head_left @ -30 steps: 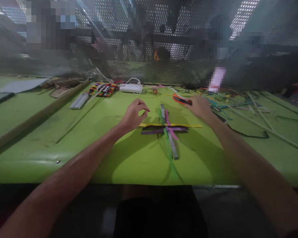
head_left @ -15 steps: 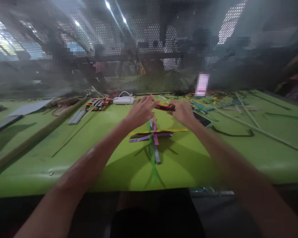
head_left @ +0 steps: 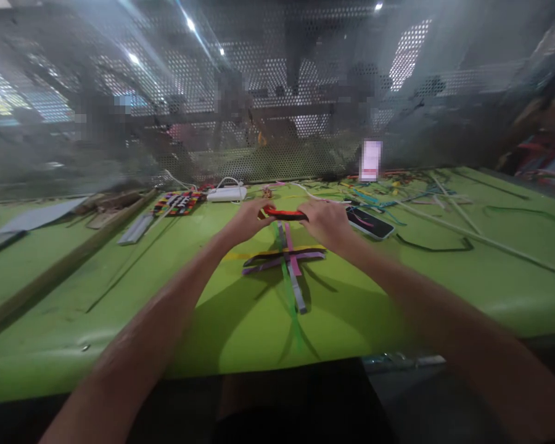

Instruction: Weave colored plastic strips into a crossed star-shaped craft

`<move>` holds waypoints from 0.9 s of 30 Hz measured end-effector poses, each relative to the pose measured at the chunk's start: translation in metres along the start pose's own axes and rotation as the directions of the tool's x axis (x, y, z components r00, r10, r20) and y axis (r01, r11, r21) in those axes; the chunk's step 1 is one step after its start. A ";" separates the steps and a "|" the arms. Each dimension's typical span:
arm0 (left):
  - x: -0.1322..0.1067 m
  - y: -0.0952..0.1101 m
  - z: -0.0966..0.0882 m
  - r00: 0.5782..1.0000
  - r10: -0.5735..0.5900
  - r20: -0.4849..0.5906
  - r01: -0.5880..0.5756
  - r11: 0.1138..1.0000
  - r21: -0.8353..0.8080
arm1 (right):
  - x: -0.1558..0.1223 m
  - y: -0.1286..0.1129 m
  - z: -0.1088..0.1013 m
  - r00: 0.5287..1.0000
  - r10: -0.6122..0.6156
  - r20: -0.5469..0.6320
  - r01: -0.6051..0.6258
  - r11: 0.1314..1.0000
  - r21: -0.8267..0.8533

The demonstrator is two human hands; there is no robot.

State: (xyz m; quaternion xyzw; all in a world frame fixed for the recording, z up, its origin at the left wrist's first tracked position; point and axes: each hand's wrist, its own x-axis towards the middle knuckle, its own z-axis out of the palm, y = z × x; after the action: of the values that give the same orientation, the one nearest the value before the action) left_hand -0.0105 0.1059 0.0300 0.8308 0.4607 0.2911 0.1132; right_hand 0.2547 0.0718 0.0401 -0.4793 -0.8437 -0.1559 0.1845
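My left hand (head_left: 247, 220) and my right hand (head_left: 327, 222) pinch the two ends of a red and black strip (head_left: 284, 214), stretched level between them above the green table (head_left: 120, 290). Just below lies a cross of woven strips (head_left: 287, 259): yellow and purple ones run sideways, while grey, pink and green ones run toward me. Both hands hover a little past the cross's far end.
A phone (head_left: 369, 222) lies right of my right hand. A white power strip (head_left: 226, 193), a multicoloured woven mat (head_left: 178, 203) and a grey bar (head_left: 134, 229) sit at the back left. Loose strips and thin rods litter the back right. A perforated metal screen (head_left: 277, 123) stands behind the table.
My right hand brought the red and black strip from the back right toward the middle. My left hand came over and pinched its other end. The view tilted upward.
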 end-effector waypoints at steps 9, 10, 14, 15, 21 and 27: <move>0.001 0.016 -0.006 0.994 -0.045 0.104 0.050 0.998 -0.049 | -0.003 -0.006 -0.007 0.960 -0.145 -0.238 0.098 0.975 -0.199; 0.001 0.018 -0.003 0.992 -0.047 0.118 0.054 0.997 -0.052 | -0.003 -0.005 -0.005 0.951 -0.153 -0.267 0.098 0.974 -0.205; 0.002 0.021 0.005 0.987 -0.063 0.151 0.076 0.994 -0.079 | -0.003 -0.001 0.003 0.917 -0.162 -0.365 0.103 0.979 -0.176; 0.002 0.020 0.006 0.987 -0.074 0.145 0.087 0.992 -0.086 | -0.003 0.000 0.004 0.908 -0.161 -0.387 0.105 0.982 -0.160; 0.006 0.011 0.012 0.988 -0.148 0.050 0.154 0.976 -0.153 | -0.002 0.005 0.008 0.919 -0.041 -0.392 0.068 0.996 0.057; 0.005 0.028 0.024 0.994 -0.111 0.012 0.111 0.975 -0.191 | 0.007 0.012 0.027 0.986 0.089 0.143 -0.168 0.587 0.792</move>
State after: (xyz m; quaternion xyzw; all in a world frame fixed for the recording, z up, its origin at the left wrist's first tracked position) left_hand 0.0249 0.0969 0.0255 0.7893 0.4761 0.3265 0.2090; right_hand 0.2578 0.0945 0.0206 -0.4115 -0.7940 0.2742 0.3535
